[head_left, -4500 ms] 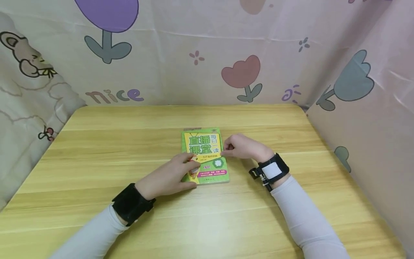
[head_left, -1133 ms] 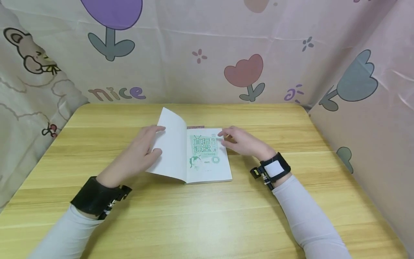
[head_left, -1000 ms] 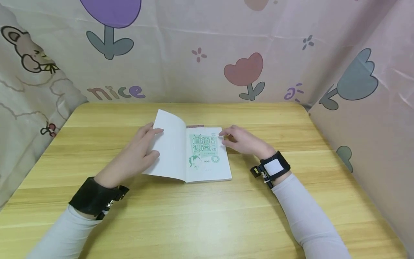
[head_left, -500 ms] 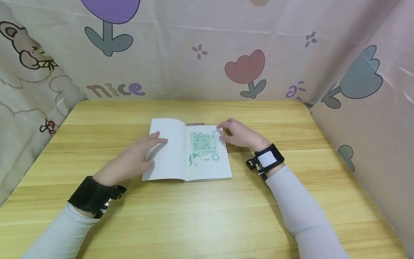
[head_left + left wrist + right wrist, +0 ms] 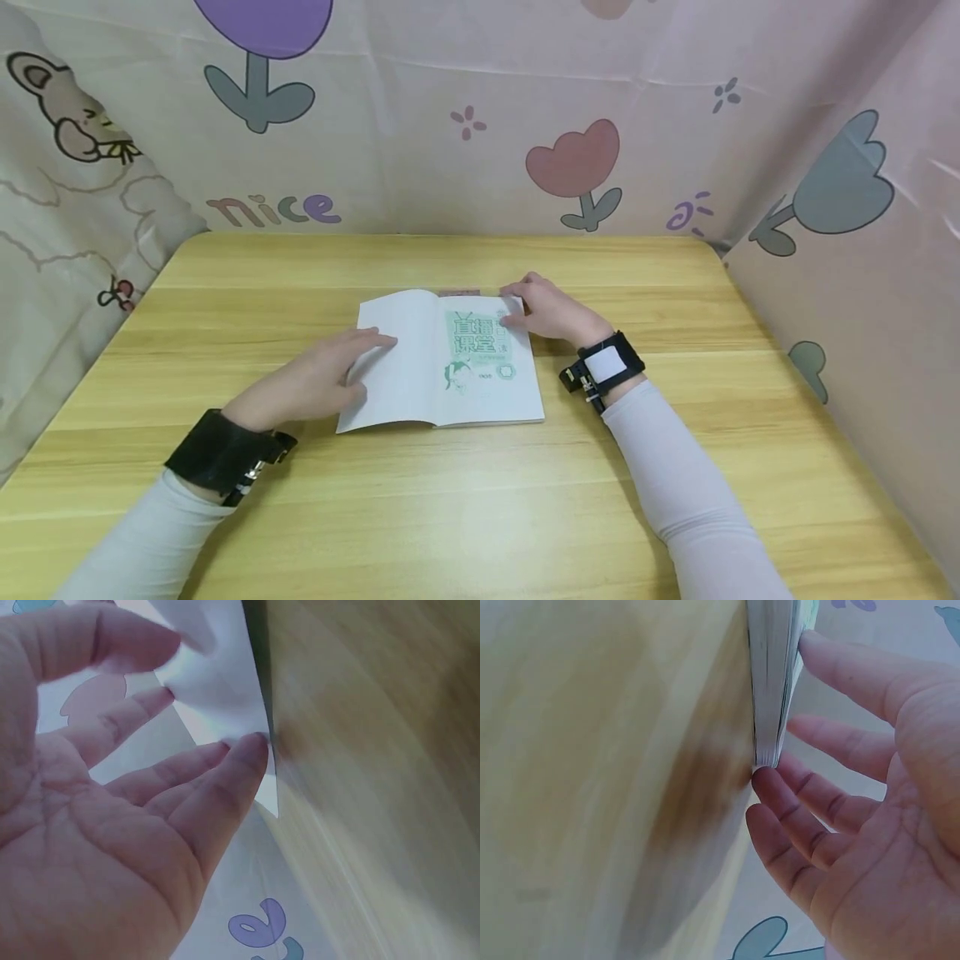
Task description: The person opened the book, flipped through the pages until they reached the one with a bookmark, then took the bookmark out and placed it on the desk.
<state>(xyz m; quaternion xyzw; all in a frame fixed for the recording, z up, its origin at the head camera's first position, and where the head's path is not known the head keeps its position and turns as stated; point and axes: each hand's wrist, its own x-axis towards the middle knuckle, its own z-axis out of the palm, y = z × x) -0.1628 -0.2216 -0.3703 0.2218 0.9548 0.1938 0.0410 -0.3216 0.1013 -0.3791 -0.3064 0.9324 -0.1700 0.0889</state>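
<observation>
**On both sides of the open book [image 5: 441, 375], a light touch**

We see the book lying face up with the table [image 5: 465, 500] beneath it, a patterned cloth [image 5: 420, 167] behind it, and a reddish strip [image 5: 459, 292] peeping past its far edge.

At the book's left edge, our left hand [image 5: 307, 379] rests on the blank leaf [image 5: 397, 375], fingers spread and nearly straight, pinching nothing that we can see. At the book's far right corner, our right hand [image 5: 551, 308] has its thumb on the printed page [image 5: 487, 358]; the other fingers stand apart, loosely bent about the corner. How firmly they press, we cannot tell.

We judge the book light and bendy. The leaf bows upward, so it would likely spring back if freed; smooth paper may slip, and corners crease easily. For a sure hold, we favour the page block [image 5: 771, 682] by its outer edge, thumb above and fingers below, with a flat palm on the leaf.
</observation>
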